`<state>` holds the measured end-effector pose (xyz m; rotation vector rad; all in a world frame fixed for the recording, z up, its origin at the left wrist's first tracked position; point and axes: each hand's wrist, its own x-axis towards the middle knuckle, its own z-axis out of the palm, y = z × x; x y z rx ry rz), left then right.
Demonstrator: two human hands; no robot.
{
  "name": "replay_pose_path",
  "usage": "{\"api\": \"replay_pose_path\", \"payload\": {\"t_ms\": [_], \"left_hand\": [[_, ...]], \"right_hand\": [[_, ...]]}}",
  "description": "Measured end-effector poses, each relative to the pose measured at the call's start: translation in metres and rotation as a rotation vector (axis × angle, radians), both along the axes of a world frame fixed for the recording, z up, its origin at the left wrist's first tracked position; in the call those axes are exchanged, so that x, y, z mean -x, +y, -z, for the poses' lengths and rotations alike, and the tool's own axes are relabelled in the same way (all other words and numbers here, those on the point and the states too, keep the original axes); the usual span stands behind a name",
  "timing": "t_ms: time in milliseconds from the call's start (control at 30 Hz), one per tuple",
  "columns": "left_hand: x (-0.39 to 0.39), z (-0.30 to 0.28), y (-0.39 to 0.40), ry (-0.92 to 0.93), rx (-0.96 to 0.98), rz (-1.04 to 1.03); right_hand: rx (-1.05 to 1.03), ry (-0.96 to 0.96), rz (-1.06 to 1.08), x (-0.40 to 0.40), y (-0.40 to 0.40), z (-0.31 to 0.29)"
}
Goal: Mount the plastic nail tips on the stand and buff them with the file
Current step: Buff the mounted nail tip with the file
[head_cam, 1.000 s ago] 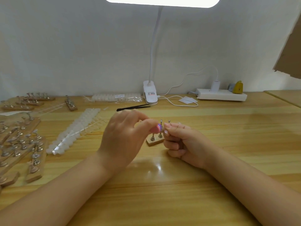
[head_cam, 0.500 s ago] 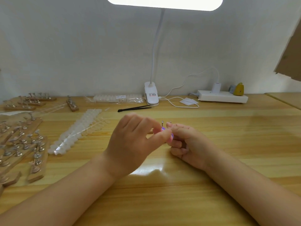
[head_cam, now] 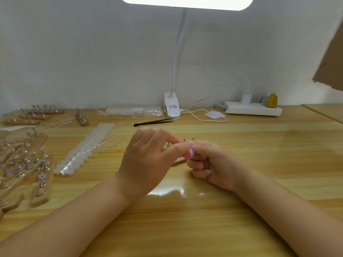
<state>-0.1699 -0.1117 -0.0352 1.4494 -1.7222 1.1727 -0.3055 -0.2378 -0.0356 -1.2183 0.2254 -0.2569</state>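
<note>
**Small, light tips call for a fingertip hold**

The left hand [head_cam: 148,160] and right hand [head_cam: 211,164] meet over the middle of the wooden table [head_cam: 259,145]. The left hand's thumb and fingers are curled into a pinch on a small pink and purple block [head_cam: 189,152], probably the file. The right hand's fingers are curled too, with its fingertips up against the block; whether it holds a nail tip I cannot tell, since anything there is too small and hidden. Just behind both hands stands the stand [head_cam: 181,160], a wooden strip mostly covered by the hands, with thin metal pins [head_cam: 184,139] poking up above the fingers.

A plastic nail tip is likely very light, thin, smooth and a little springy, so it can flick away or slip under pressure. The safest hold is probably by its side edges, between thumb and forefinger, pressing gently. The stand looks light as well and may slide or tip, so steadying its wooden base seems wise

Rows of spare white tips [head_cam: 87,151] lie to the left, well apart
</note>
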Motion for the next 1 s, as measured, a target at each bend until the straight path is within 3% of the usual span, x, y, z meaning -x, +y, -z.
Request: {"api": "replay_pose_path", "payload": {"t_ms": [100, 233, 400, 600, 800, 1000], "left_hand": [[-0.006, -0.002, 0.003, 0.050, 0.021, 0.009], [0.013, 0.000, -0.004, -0.056, 0.068, 0.190], [-0.013, 0.002, 0.001, -0.032, 0.033, 0.027], [0.008, 0.003, -0.005, -0.119, 0.077, 0.181], [-0.020, -0.001, 0.005, 0.050, -0.082, -0.078], [-0.005, -0.001, 0.008, 0.002, -0.414, 0.102]], "right_hand": [[-0.024, -0.003, -0.004, 0.000, -0.001, 0.001], [0.057, -0.013, -0.050, 0.000, 0.000, 0.002], [0.061, 0.011, -0.049, 0.000, -0.001, 0.002], [0.070, -0.020, -0.078, 0.000, 0.000, 0.001], [0.046, 0.004, -0.013, -0.001, 0.001, 0.002], [-0.108, -0.039, 0.268, -0.005, -0.001, 0.002]]}}
